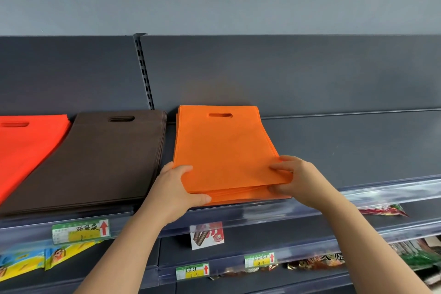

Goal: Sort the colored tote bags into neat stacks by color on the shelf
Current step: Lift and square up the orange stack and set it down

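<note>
A stack of orange tote bags (pixel 222 148) lies flat on the dark grey top shelf (pixel 346 145), handle cut-outs toward the back wall. My left hand (pixel 176 191) grips the stack's near left corner, thumb on top and fingers under the edge. My right hand (pixel 296 179) pinches the near right corner the same way. To the left lies a stack of brown tote bags (pixel 95 157). Further left, cut by the frame's edge, lies a stack of red tote bags (pixel 26 145).
The shelf's clear plastic front rail (pixel 381 191) carries a green price label (pixel 81 230). Bare shelf surface stretches right of the orange stack. Lower shelves hold snack packets (pixel 381 210) and yellow-blue packets (pixel 35 260), with more price tags (pixel 192 271).
</note>
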`<move>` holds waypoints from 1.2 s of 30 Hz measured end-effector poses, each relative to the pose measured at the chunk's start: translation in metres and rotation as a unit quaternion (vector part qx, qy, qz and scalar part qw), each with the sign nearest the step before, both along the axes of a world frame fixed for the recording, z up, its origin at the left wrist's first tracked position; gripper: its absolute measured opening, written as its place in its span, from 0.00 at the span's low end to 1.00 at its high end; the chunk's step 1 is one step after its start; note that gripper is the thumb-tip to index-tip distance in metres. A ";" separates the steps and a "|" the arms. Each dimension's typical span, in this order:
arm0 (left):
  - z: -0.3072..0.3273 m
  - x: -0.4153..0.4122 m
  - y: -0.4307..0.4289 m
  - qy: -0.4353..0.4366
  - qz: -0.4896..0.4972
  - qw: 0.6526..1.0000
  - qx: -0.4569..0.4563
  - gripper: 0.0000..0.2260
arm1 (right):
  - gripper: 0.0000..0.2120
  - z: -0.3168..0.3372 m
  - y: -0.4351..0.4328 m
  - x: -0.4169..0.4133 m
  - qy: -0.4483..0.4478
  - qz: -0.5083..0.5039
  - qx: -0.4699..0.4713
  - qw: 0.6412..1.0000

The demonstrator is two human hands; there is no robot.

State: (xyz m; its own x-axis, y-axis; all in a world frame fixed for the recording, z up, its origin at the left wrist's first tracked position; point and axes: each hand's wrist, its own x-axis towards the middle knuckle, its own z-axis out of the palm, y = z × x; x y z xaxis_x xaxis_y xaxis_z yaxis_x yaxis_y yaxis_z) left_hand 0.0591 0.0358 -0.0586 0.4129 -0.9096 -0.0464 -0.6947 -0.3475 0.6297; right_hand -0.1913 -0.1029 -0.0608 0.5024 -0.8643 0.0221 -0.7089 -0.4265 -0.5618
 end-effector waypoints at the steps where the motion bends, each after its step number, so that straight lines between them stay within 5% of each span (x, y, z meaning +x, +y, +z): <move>1: 0.000 0.001 0.000 0.002 0.000 1.000 -0.001 0.41 | 0.25 -0.001 0.000 0.000 -0.003 -0.002 -0.006 1.000; 7: 0.002 0.000 0.000 0.006 0.022 0.999 -0.044 0.41 | 0.13 0.005 0.003 0.002 -0.113 -0.013 -0.068 0.991; 11: 0.002 -0.002 0.006 0.006 0.014 1.000 -0.010 0.44 | 0.09 0.009 0.007 -0.003 -0.111 0.020 -0.022 0.993; 13: 0.001 -0.006 0.010 0.004 0.013 1.000 0.005 0.43 | 0.11 0.008 0.008 -0.009 -0.060 0.041 0.008 0.997; 16: 0.001 -0.013 0.014 -0.007 0.028 1.000 0.003 0.40 | 0.31 0.008 0.007 -0.017 0.042 0.071 0.041 0.996; 18: 0.000 -0.018 0.016 -0.007 0.043 0.999 -0.003 0.38 | 0.36 0.006 0.005 -0.020 0.053 0.091 0.030 0.994; 25: -0.004 -0.031 0.017 -0.014 0.100 0.993 -0.060 0.28 | 0.23 -0.005 -0.001 -0.018 0.019 0.125 -0.023 0.992; 31: -0.001 -0.032 0.011 -0.016 0.103 0.994 -0.040 0.29 | 0.35 -0.009 -0.007 -0.016 0.034 0.113 -0.022 0.993; 36: 0.001 -0.034 0.018 0.001 0.090 0.995 -0.049 0.29 | 0.27 -0.018 0.001 -0.026 -0.031 0.106 -0.063 0.992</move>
